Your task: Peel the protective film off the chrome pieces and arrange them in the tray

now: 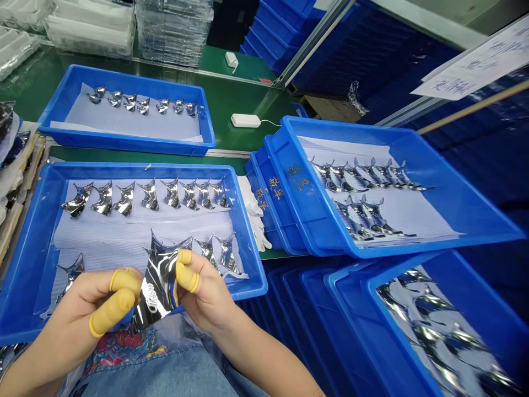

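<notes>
A shiny chrome-plated part (156,284) with curved, pointed corners and raised white lettering is held up between my hands. My left hand (105,309), in yellow finger cots, grips its left edge. On its right side, the yellow-capped thumb and finger of my right hand (202,286) pinch it. Just beneath lies a blue tray (252,264) lined with white paper. Several similar chrome parts (149,196) stand in a row along its far side, and more chrome parts (227,253) sit in the nearer row, partly hidden by my hands and the held part.
Behind is another blue tray (128,140) with small chrome pieces (129,102). To the right, stacked blue trays (322,220) carry chrome parts; a lower bin (372,309) holds more. White gloves (254,215) lie between. Clear plastic trays (173,33) stand at the back near a white device (245,121).
</notes>
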Tool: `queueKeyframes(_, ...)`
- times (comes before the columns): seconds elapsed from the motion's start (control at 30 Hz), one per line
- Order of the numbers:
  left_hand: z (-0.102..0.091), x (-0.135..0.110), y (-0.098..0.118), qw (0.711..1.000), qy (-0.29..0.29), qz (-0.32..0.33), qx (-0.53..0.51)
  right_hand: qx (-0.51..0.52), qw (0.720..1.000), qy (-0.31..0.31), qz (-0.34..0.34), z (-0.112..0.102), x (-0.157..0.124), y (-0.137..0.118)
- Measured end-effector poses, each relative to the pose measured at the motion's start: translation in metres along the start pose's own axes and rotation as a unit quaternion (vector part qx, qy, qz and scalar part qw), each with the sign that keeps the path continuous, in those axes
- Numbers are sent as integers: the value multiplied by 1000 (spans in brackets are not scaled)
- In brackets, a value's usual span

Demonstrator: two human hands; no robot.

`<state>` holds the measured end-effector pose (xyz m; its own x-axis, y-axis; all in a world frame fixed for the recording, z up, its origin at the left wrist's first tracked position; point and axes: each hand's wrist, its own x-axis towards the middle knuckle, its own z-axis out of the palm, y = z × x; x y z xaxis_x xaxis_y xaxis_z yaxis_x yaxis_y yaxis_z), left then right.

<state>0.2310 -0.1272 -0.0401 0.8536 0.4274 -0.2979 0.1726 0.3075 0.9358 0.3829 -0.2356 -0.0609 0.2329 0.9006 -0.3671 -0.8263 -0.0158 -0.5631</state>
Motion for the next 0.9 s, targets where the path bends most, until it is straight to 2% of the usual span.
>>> queueKeyframes(0.27, -2, 8, -8, 983, -36, -70, -166, -48, 998, -26, -13, -3, -4, -2)
queueKeyframes(0.53, 5, 16, -11, 981, -25, -70, -179, -26, 999, -15, 15, 4, -4, -10)
queueKeyframes(0.77, -1, 14, -26, 973, -56, -102, -202, -20, 999, -32, 24, 4, -6, -9)
queueKeyframes(0.9, -4, 13, -28, 973, -63, -85, -204, -26, 999, -34, 14, 3, -8, -10)
